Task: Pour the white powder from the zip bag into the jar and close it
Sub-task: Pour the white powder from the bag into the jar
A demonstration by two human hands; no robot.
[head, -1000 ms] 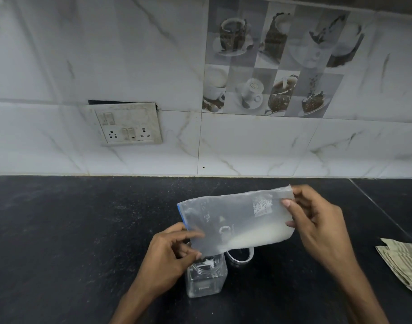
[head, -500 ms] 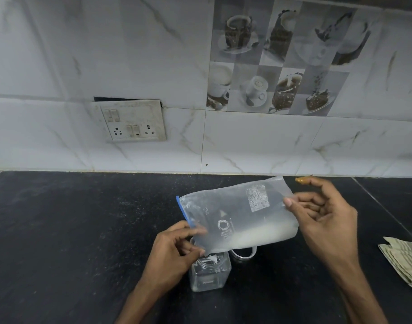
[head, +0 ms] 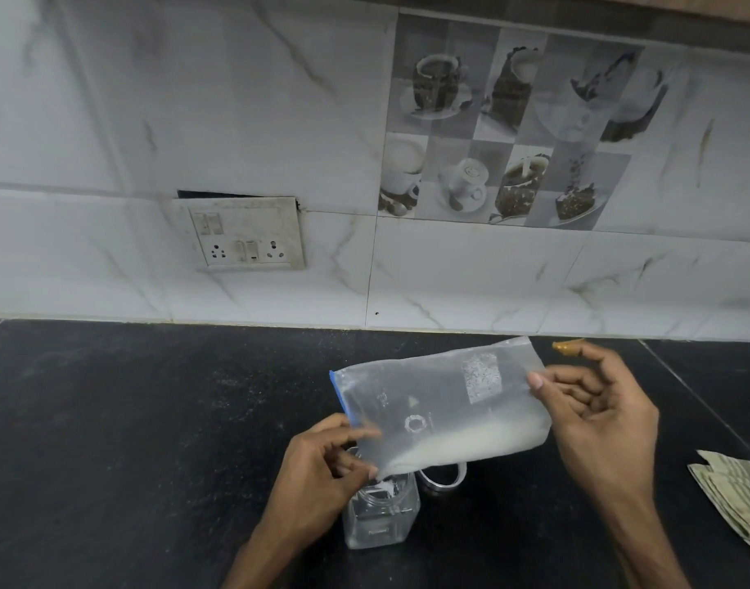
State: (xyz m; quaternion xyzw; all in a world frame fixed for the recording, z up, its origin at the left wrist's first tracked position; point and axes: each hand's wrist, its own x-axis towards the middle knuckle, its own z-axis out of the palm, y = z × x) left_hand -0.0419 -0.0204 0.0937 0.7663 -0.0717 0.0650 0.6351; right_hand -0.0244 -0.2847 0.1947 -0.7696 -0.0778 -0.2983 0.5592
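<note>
**A:** From the head camera, what does each hand have?

**B:** The left grip (head: 318, 465) pinches the lower mouth corner of the zip bag (head: 441, 401), with thumb and fingertips pressed together on the plastic. The right grip (head: 598, 423) pinches the sealed bottom end, thumb on the front face and the other fingers curled behind.

**A:** Why is the bag slanted?

**B:** The right grip holds its end higher, so the white powder (head: 471, 444) banked along the lower edge slides toward the left grip. That corner works as a spout.

**A:** And the jar?

**B:** The clear jar (head: 381, 516) stands open on the counter (head: 130, 440), directly under the left grip's fingertips. A little powder shows at its mouth. Most of the powder is in the bag, so I judge the pour has barely begun.

**A:** The lid?

**B:** What looks like its metal-rimmed lid (head: 443, 478) lies just right of the left grip, behind the jar, handy for closing. A folded cloth (head: 734, 495) sits well right of the right grip.

**A:** Any risk?

**B:** The jar's mouth is narrow, so a steep tilt could spill powder onto the counter.
</note>
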